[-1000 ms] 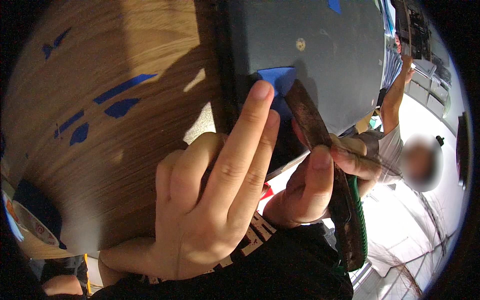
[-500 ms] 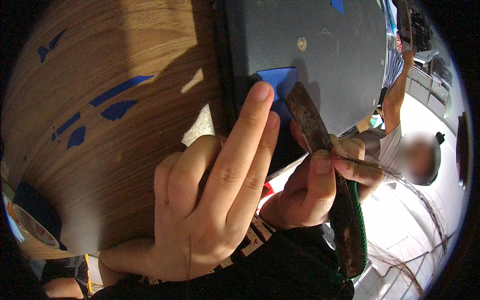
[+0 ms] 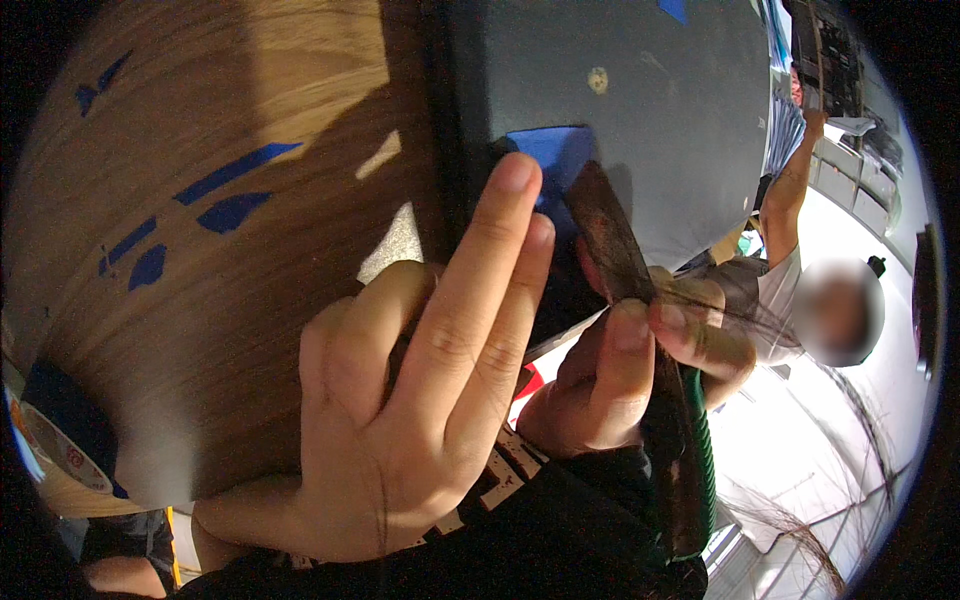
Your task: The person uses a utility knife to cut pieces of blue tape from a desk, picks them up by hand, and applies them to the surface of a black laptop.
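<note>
My left hand (image 3: 415,390) has its index and middle fingers stretched out, while the other visible fingers are bent. The index fingertip lies over a small piece of blue tape (image 3: 562,148) on a dark grey panel (image 3: 670,140). In my right hand (image 3: 630,370) is a rusty flat-bladed tool (image 3: 612,230) with a green ribbed handle (image 3: 703,460); fingers and thumb pinch the blade near its middle. The blade's tip is at the right side of the tape; whether it touches is hard to tell.
Several blue tape scraps (image 3: 235,175) lie on the wood-grain table (image 3: 200,350). A tape roll (image 3: 65,450) sits at the lower left. Another person (image 3: 775,290) is at the right, near stacked papers (image 3: 785,135). Another blue piece (image 3: 673,10) is at the panel's far edge.
The whole view has shifted slightly, moving things a little up and left. The tool's handle end has swung slightly left. My left fingers stay on the tape.
</note>
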Motion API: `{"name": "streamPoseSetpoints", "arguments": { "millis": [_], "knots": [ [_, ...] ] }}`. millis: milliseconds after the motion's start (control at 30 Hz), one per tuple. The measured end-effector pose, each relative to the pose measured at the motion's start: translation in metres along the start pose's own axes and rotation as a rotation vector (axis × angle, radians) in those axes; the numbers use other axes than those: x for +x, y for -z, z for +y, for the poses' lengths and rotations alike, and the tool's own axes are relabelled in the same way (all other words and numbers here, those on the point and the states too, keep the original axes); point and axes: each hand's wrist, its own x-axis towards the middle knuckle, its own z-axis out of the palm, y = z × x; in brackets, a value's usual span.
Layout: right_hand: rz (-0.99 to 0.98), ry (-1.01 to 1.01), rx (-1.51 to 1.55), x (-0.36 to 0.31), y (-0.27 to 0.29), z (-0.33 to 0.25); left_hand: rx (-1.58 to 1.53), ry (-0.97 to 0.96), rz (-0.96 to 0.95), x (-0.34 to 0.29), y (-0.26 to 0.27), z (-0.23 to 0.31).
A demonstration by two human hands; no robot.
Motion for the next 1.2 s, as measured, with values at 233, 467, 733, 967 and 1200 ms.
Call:
{"name": "streamPoseSetpoints", "arguments": {
  "millis": [233,467,733,967,1200],
  "knots": [
    [-0.107,0.050,0.342,0.036,0.028,0.022,-0.012,-0.032,-0.049,0.001,0.000,0.002],
    [-0.576,0.210,0.441,0.062,0.032,0.041,-0.022,0.002,-0.097,-0.002,0.005,0.002],
    [-0.579,0.138,0.515,0.063,0.030,0.035,-0.075,-0.003,-0.123,-0.003,0.011,0.000],
    [-0.612,0.121,0.519,0.064,0.031,0.033,-0.199,0.010,-0.121,-0.002,0.012,-0.002],
    [-0.626,0.172,0.454,0.063,0.026,0.032,-0.080,0.025,-0.097,-0.008,0.012,-0.002]
  ]
}}
